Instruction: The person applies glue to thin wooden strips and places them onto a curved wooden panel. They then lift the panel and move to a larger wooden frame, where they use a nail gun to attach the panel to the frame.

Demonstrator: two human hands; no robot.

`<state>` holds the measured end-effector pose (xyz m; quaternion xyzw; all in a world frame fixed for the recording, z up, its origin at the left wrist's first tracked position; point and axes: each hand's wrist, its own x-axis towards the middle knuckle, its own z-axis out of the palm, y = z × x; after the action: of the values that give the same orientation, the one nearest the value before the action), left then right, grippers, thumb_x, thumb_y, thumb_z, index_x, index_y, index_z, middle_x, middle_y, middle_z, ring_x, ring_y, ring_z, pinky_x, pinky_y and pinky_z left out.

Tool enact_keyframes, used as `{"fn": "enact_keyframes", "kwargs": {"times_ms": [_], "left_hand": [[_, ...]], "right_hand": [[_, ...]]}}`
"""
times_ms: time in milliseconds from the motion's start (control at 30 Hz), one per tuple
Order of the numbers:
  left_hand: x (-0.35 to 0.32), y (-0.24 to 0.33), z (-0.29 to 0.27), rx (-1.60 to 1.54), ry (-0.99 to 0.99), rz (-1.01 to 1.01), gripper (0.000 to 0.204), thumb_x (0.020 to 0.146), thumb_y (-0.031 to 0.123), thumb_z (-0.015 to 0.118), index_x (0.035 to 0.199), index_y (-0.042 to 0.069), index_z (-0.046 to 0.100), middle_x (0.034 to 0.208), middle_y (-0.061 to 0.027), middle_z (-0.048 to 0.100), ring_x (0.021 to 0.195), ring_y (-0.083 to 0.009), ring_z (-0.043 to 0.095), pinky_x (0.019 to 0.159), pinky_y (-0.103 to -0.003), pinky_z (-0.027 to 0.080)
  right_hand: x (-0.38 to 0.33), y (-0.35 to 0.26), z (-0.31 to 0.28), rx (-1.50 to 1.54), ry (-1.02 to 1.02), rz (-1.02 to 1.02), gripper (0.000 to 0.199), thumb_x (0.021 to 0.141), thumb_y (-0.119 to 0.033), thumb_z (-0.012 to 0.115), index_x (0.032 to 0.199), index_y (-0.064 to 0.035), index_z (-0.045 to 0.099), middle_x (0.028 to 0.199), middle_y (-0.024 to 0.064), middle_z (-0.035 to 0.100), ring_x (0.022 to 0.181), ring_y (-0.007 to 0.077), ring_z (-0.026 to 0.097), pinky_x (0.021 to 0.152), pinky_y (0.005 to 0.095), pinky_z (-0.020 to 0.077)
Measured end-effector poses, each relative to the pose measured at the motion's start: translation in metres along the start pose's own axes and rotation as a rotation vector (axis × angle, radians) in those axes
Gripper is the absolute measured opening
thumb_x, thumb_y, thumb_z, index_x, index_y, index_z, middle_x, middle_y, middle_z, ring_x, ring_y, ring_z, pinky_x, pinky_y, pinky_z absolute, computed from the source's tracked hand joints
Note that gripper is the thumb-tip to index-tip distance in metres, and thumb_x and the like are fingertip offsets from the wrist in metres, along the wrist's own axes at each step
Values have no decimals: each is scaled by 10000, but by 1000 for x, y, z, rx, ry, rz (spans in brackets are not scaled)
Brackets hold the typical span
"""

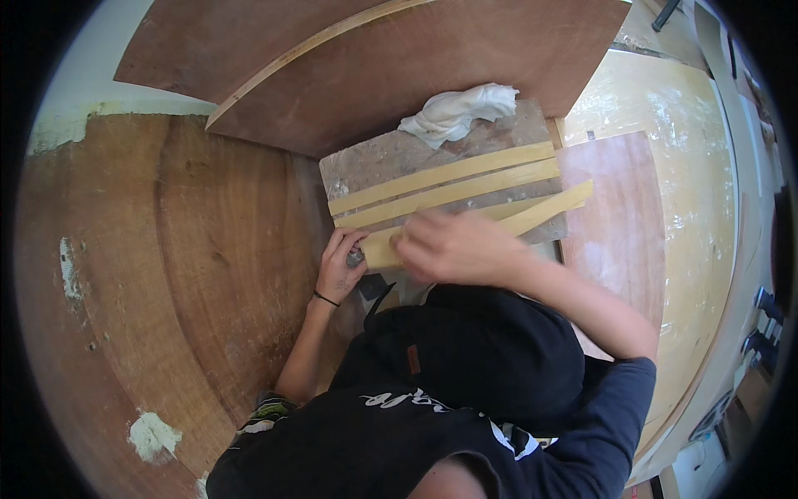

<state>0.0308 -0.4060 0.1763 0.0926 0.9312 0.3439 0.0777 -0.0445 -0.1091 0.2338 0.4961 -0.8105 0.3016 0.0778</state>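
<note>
Several thin, pale yellow strips, seemingly wood or veneer, lie across a worn greyish board [366, 175] in front of me. Two of them, the far strip [449, 173] and the middle strip [465, 191], lie side by side. My left hand [337, 264] is closed at the left end of the near strip [382, 249], beside a small grey lump [356, 256] that I cannot make out. Over that same strip is my right hand [449, 245], smeared by motion, its fingers curled and partly hidden. Right of it, another strip end [553, 208] slants up past the board's edge.
A crumpled white cloth [461, 112] rests on the board's far edge. Large brown wooden panels [399, 66] lean behind it. Brown plywood [233, 249] lies at left, a pinkish panel [615, 216] and a glossy yellowish sheet [690, 166] at right. A dark flat piece [374, 287] is near my left wrist.
</note>
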Motion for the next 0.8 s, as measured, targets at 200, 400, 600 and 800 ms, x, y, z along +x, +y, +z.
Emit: {"fn": "enact_keyframes", "kwargs": {"times_ms": [200, 400, 600, 800], "left_hand": [[0, -3, 2, -35, 21, -57, 326, 827, 19, 789, 1137, 3, 688, 1083, -83, 601, 871, -173, 610, 803, -292, 532], [1, -12, -1, -78, 47, -62, 337, 815, 3, 789, 1137, -1, 689, 1078, -77, 593, 867, -163, 604, 794, -285, 531], [-3, -21, -9, -37, 89, -92, 342, 817, -10, 788, 1143, -10, 685, 1096, -78, 595, 850, -150, 607, 776, -283, 542], [-7, -23, -10, -77, 91, -110, 325, 838, -14, 782, 1152, -22, 698, 1097, -92, 598, 855, -158, 623, 777, -279, 542]], "right_hand": [[-62, 84, -228, -397, 613, 712, 454, 1027, -468, 468, 1341, -183, 629, 1298, 98, 652, 1193, 227, 647, 1003, 415, 515], [-104, 42, -259, -540, 135, 578, 371, 996, -256, 645, 1340, -118, 669, 1223, 140, 673, 1030, 217, 687, 823, 373, 582], [-67, 17, -104, -154, -155, 230, 397, 870, -219, 720, 1239, -77, 679, 969, 73, 615, 840, 194, 645, 643, 324, 580], [-38, 10, 24, -30, -267, -196, 350, 886, -254, 649, 1156, -33, 669, 1002, 31, 570, 967, 172, 625, 677, 310, 588]]}}
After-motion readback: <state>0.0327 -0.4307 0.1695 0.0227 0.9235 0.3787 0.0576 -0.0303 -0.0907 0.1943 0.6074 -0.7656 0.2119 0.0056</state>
